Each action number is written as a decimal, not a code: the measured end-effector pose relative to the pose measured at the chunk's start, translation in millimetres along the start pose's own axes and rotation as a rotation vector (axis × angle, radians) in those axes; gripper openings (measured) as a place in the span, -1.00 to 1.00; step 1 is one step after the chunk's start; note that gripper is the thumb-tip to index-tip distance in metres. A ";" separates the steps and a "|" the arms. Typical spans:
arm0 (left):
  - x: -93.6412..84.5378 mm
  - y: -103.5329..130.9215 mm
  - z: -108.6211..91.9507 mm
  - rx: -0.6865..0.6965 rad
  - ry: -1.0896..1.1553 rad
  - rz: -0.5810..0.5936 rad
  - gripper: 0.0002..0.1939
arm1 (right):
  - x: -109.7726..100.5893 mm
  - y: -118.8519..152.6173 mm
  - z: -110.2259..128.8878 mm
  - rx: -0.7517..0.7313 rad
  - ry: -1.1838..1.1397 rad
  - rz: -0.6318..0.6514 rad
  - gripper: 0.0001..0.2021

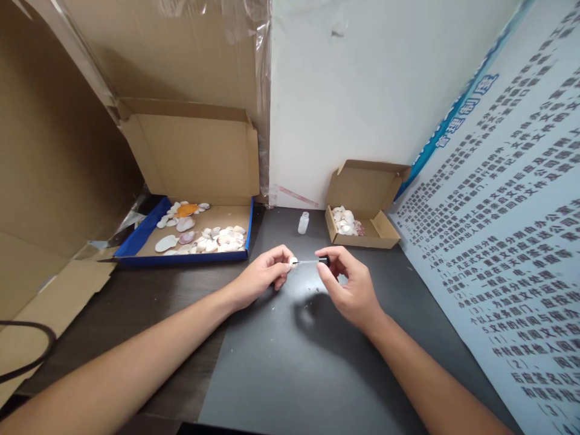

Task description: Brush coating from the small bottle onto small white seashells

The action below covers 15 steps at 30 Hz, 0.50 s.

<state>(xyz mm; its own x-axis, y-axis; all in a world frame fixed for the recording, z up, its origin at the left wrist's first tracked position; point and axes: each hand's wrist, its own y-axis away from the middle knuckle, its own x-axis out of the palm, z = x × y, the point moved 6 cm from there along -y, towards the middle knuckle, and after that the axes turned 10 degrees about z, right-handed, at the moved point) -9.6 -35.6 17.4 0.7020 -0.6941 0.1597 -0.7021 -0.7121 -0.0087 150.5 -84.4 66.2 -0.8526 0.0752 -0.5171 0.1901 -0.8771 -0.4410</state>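
My left hand (268,270) pinches a small white shell (293,261) between thumb and fingers. In my right hand (347,278) is a brush cap (323,261) with a black top and a thin pale stem. The stem points left, and its dark tip meets the shell or lies just before it; I cannot tell which. Behind the hands a small whitish bottle (303,223) stands upright, its neck uncapped. Both hands are held above the dark mat.
At the left a blue-sided cardboard box (181,261) holds many shells, its lid raised. A smaller cardboard box (369,241) with white shells sits at the right. Small crumbs dot the dark mat (272,374). A printed poster (512,241) borders the right side.
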 end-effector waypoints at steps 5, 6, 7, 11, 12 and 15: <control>1.9 0.7 -0.6 -0.008 0.010 0.005 -0.80 | -2.3 0.2 1.6 -0.008 -0.002 -0.033 -0.89; 2.4 0.7 -0.6 -0.006 0.017 0.011 -0.80 | -1.5 0.1 2.3 -0.017 -0.006 -0.021 -0.89; 2.9 0.7 -0.5 -0.005 0.025 0.018 -0.80 | -0.8 0.1 2.9 -0.021 -0.004 -0.010 -0.89; 4.0 0.9 -0.6 -0.004 0.051 0.033 -0.79 | -1.4 0.7 2.4 -0.003 0.010 -0.029 -0.89; 4.2 1.0 -0.7 -0.005 0.054 0.036 -0.78 | -1.6 0.7 2.4 -0.006 0.002 -0.031 -0.89; 4.9 0.8 -1.5 0.001 0.048 0.048 -0.76 | -0.4 0.2 3.5 -0.025 -0.007 -0.005 -0.89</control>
<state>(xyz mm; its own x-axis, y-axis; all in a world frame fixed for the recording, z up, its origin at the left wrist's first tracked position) -6.9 -39.5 19.7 0.6607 -0.7219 0.2058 -0.7349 -0.6779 -0.0186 149.1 -86.3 68.8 -0.8570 0.0760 -0.5096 0.1980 -0.8646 -0.4619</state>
